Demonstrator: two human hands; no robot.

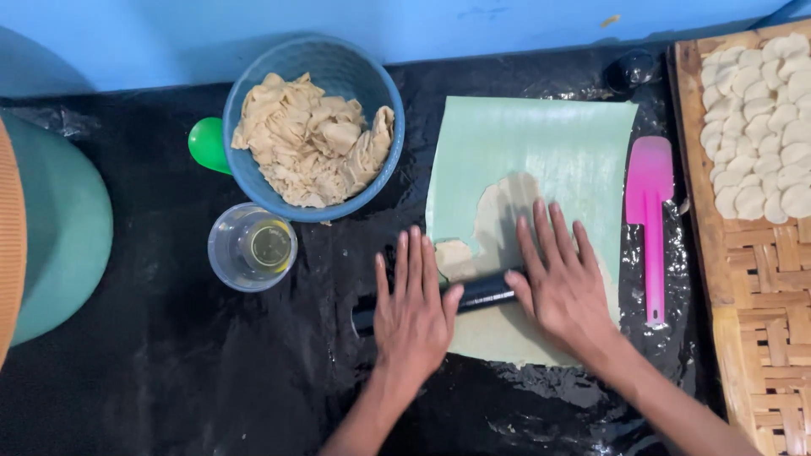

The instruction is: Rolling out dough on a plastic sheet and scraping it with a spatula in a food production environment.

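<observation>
My left hand (412, 308) and my right hand (559, 274) lie flat, fingers spread, on a black rolling pin (483, 294). The pin lies crosswise over a thin, ragged sheet of beige dough (498, 215) spread on a pale green mat (541, 148). The left palm covers the pin's left part, past the mat's left edge. My right palm presses the pin's right part on top of the dough. Neither hand grips anything.
A blue bowl (314, 63) heaped with dough scraps stands at the back left, a green round object (207, 143) beside it. A clear cup of oil (252, 247) sits in front. Right of the mat lie a pink spatula (649, 198) and a woven tray (756, 279) of dough rounds.
</observation>
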